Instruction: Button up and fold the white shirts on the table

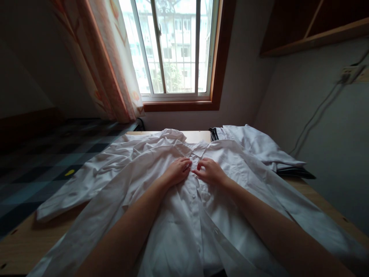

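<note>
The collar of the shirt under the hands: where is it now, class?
In the head view, the collar lies near the centre, just beyond the left hand and right hand, on the side towards the window.

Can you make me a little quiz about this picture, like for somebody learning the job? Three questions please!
1. Pick one: where on the shirt are the left hand and the right hand?
A) at a cuff
B) at the front, just below the collar
C) at the bottom hem

2. True or false: in the picture, the curtain hangs on the left side of the window.

3. Fill in the colour: on the checked cloth there is a small ____ patch.

Key: 1. B; 2. true; 3. yellow
</note>
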`<move>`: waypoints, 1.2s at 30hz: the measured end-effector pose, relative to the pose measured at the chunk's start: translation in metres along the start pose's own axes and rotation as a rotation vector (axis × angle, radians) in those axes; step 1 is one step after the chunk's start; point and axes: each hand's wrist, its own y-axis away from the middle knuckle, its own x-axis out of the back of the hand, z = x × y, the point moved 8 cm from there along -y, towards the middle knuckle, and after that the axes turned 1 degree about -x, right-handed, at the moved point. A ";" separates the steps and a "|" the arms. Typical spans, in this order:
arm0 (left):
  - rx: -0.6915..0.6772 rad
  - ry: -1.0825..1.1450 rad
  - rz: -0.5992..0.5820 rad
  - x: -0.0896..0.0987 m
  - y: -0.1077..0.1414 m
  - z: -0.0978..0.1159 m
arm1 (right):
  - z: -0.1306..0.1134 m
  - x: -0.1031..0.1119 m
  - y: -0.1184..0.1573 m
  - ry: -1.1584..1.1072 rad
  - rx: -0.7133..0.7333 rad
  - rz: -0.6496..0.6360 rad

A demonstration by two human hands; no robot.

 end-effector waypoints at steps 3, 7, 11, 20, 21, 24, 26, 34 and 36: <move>-0.002 0.004 -0.010 -0.001 0.000 0.000 | -0.003 -0.004 0.002 0.026 -0.036 -0.008; -0.016 0.014 -0.019 0.000 0.001 0.001 | -0.004 -0.011 0.006 0.036 -0.046 -0.050; -0.024 0.008 -0.020 0.000 0.001 0.004 | -0.004 -0.013 0.007 0.053 -0.045 -0.091; -0.013 0.012 -0.031 -0.007 0.002 -0.001 | -0.011 -0.006 0.009 0.193 -0.100 -0.060; -0.012 0.010 -0.039 -0.008 0.002 -0.001 | -0.011 -0.007 0.009 0.203 -0.100 -0.063; -0.005 0.003 -0.056 -0.009 0.003 0.000 | -0.010 -0.006 0.008 0.211 -0.100 -0.066; 0.001 -0.004 -0.066 -0.009 0.002 0.001 | -0.007 -0.003 0.008 0.197 -0.108 -0.049; 0.012 -0.020 -0.098 -0.010 0.002 0.000 | 0.001 0.009 -0.002 -0.084 -0.034 0.098; 0.016 -0.017 -0.092 -0.010 0.002 0.000 | 0.001 0.004 -0.004 -0.135 -0.002 0.102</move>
